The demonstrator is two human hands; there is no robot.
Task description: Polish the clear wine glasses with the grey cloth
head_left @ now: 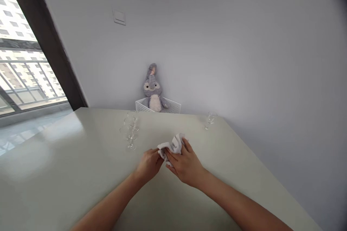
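A crumpled white cloth (175,145) is bunched up above the table, in front of me. My right hand (187,164) grips it from the right, with fingers spread over its folds. At the cloth's left edge, my left hand (149,164) is closed, its fingertips running under the cloth. What those fingers hold is hidden by the hand and the folds. Left of my hands, clear stemmed glasses (131,137) stand upright in a close row. Another stemmed glass (209,120) stands apart at the table's far right.
The pale glossy table (89,158) reaches to the wall. Behind its far edge, a grey plush toy (154,92) sits in a white perforated basket (173,106). A light switch (119,17) is on the wall. A dark-framed window (27,61) is at the left.
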